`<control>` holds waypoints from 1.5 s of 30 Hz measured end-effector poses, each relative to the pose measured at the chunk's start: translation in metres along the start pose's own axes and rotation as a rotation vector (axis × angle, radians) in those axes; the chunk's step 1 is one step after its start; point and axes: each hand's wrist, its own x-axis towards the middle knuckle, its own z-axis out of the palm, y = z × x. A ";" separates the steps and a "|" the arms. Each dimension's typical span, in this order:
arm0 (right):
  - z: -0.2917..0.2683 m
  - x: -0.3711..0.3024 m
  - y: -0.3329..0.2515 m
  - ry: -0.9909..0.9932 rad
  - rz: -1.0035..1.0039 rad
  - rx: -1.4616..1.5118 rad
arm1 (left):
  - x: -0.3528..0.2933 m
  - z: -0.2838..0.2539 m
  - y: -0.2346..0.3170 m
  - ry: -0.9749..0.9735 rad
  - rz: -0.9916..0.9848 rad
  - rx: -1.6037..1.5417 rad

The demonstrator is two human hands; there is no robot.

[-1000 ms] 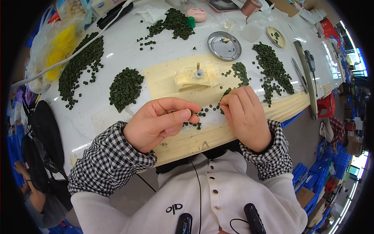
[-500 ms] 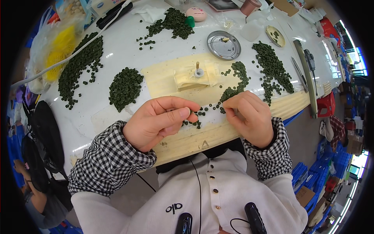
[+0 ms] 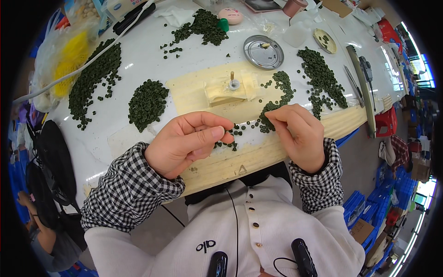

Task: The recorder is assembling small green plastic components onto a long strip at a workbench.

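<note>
A white table fills the upper middle of the frame, daylight glinting off its top. At the right edge, bright windows show above stacked blue crates and a red stool on the grey floor.

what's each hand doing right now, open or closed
Left hand: fingers curled, thumb and forefinger pinched together; anything held is too small to tell.
Right hand: fingertips pinched over the small dark green ring-shaped pieces; grip cannot be told.
</note>
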 end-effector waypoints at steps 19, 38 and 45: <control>0.000 0.002 -0.028 -0.132 0.618 1.005 | -0.001 0.002 0.002 0.020 0.002 -0.008; 0.028 0.013 -0.045 0.054 0.079 0.416 | -0.003 0.004 -0.001 0.057 0.074 0.083; 0.032 0.009 -0.048 0.099 -0.001 0.324 | -0.003 0.002 -0.003 0.055 0.092 0.026</control>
